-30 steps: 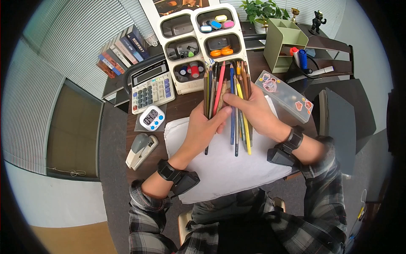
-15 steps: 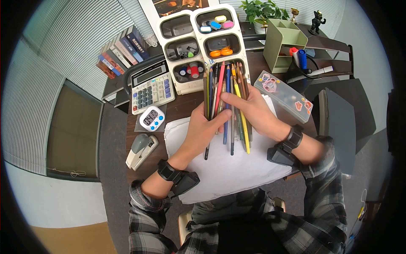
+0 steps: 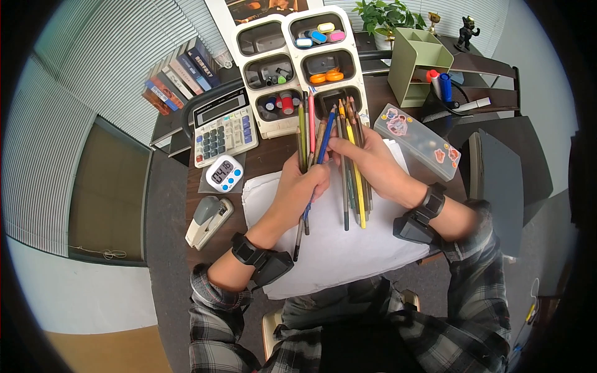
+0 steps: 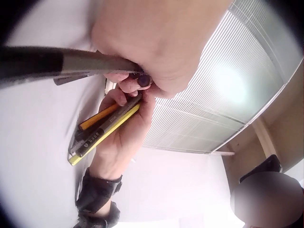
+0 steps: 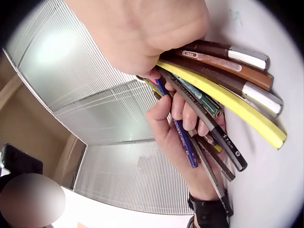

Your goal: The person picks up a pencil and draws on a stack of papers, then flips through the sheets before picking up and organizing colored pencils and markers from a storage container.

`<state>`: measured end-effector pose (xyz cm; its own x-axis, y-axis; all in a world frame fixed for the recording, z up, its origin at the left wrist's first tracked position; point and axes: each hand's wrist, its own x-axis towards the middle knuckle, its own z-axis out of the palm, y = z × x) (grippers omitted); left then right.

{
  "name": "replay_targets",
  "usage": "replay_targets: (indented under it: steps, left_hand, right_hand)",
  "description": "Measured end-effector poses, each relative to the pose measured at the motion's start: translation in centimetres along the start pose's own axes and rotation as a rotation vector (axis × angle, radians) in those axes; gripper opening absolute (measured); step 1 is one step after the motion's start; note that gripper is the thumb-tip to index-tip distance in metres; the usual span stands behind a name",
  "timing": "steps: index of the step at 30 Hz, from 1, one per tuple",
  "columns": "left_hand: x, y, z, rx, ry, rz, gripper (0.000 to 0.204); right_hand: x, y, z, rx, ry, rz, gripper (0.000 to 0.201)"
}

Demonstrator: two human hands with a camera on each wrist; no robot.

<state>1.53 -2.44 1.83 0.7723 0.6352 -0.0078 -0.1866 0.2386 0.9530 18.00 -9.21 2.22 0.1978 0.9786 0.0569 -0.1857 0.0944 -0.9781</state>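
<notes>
Over the white paper [image 3: 336, 264], my left hand [image 3: 298, 189] grips several coloured pencils, points up, among them a pink pencil [image 3: 311, 115] and a yellow-green one [image 3: 301, 127]. A blue pencil [image 3: 326, 138] leans across the gap, its lower end under my left thumb. Close beside it, my right hand [image 3: 385, 168] holds a second bunch, with a yellow pencil [image 3: 359, 193] in front. Brown pencils [image 5: 213, 61] and a dark green one [image 5: 202, 97] show in that bunch in the right wrist view. My palms hide the middles of most pencils.
A white organizer [image 3: 273, 127] stands behind the hands, with erasers, orange items and small bottles in its compartments. Left are a calculator [image 3: 225, 133], a timer [image 3: 223, 173] and a stapler [image 3: 209, 222]. Right are a translucent pencil case [image 3: 420, 140] and a green holder [image 3: 416, 68].
The blue pencil has gone from upright in the middle to leaning toward my left hand. A gap has opened between the two bunches, and the pencils' lower ends on the left have swung further left.
</notes>
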Motion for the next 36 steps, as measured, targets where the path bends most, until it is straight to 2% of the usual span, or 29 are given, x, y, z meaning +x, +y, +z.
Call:
replay_targets:
  steps: [6,12,14,21,24,27,28,36]
  left_hand:
    - [0.1,0.1,0.3,0.089,0.019,-0.045,0.012]
    - [0.1,0.0,0.0,0.075,-0.075,-0.082,0.016]
    - [0.2,-0.2,0.4,0.115,-0.027,-0.027,0.022]
    - [0.4,-0.1,0.2,0.163,0.114,-0.068,0.035]
    - [0.4,0.8,0.4,0.22,0.333,0.052,0.036]
    - [0.3,2.0,-0.6,0.244,0.459,0.287,0.031]
    - [0.4,2.2,-1.1,0.22,0.421,0.346,0.029]
    - [0.5,0.7,-0.3,0.252,0.342,0.24,0.025]
  right_hand:
    - [0.0,0.1,0.3,0.103,-0.005,-0.015,0.017]
    - [0.2,0.3,0.2,0.094,0.024,-0.037,0.017]
    - [0.0,-0.1,0.3,0.093,0.056,-0.014,0.018]
    - [0.2,-0.6,0.0,0.098,0.145,-0.022,0.017]
    - [0.2,-0.9,0.0,0.1,0.185,-0.015,0.015]
    - [0.4,-0.9,-0.4,0.144,0.19,-0.088,0.014]
    - [0.5,-1.1,-0.5,0.145,0.191,-0.089,0.014]
    - [0.5,-0.5,-0.3,0.124,0.098,0.012,0.018]
